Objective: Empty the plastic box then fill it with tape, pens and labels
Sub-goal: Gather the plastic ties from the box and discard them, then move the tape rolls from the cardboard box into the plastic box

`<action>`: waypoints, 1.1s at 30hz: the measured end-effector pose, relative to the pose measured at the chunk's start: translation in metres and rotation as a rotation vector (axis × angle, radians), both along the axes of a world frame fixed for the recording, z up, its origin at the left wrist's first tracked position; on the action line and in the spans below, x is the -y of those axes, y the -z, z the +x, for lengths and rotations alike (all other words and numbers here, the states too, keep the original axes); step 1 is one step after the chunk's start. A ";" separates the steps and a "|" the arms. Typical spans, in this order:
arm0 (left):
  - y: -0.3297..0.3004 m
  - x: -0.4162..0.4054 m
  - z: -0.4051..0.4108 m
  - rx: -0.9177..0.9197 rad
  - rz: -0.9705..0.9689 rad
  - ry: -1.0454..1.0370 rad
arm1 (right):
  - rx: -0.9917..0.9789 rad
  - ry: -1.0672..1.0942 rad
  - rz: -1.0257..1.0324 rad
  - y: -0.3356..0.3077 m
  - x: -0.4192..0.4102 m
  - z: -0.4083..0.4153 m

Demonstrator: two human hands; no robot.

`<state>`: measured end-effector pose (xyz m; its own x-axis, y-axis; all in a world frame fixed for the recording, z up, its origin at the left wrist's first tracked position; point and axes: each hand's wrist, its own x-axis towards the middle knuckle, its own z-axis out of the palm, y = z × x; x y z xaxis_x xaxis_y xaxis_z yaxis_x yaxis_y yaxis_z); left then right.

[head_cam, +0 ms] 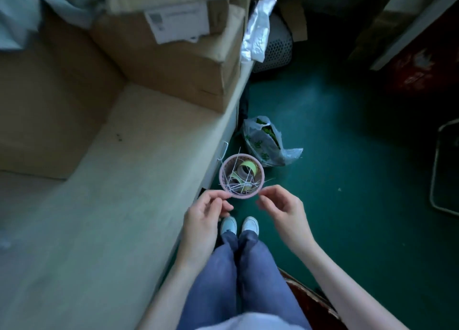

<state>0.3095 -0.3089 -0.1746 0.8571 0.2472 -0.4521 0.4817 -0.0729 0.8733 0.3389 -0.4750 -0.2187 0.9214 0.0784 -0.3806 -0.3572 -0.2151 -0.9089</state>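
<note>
A round pink plastic box (258, 191) is held in the air above the green floor, just off the desk's edge. Inside it lie rolls of yellow-green tape (248, 166) and several thin white ties (238, 184) that stick out over the rim. My left hand (206, 214) pinches the near left of the rim with thumb and fingers. My right hand (280, 205) pinches the near right of the rim. Both hands are curled, and no pens or labels show.
A pale desk (119, 193) runs along the left, with stacked cardboard boxes (173, 63) at its far end. On the floor lie a plastic bag (268, 143) and a white mesh bin (278, 48). A metal chair frame (437, 168) stands at the right.
</note>
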 end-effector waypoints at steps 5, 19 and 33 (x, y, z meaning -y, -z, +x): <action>-0.055 -0.039 -0.015 0.112 0.120 -0.036 | 0.031 -0.123 0.072 -0.059 -0.033 -0.005; -0.138 -0.182 -0.154 0.319 0.410 -0.427 | 0.265 -0.585 0.205 -0.164 -0.228 -0.058; -0.170 -0.290 -0.312 0.328 0.604 -0.795 | 0.352 -0.932 0.379 -0.202 -0.400 -0.177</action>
<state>-0.0023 -0.0185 -0.0048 0.4071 0.8996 0.1584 0.3285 -0.3060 0.8935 0.1619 -0.0749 -0.0165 0.4899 0.8669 0.0923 0.0985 0.0502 -0.9939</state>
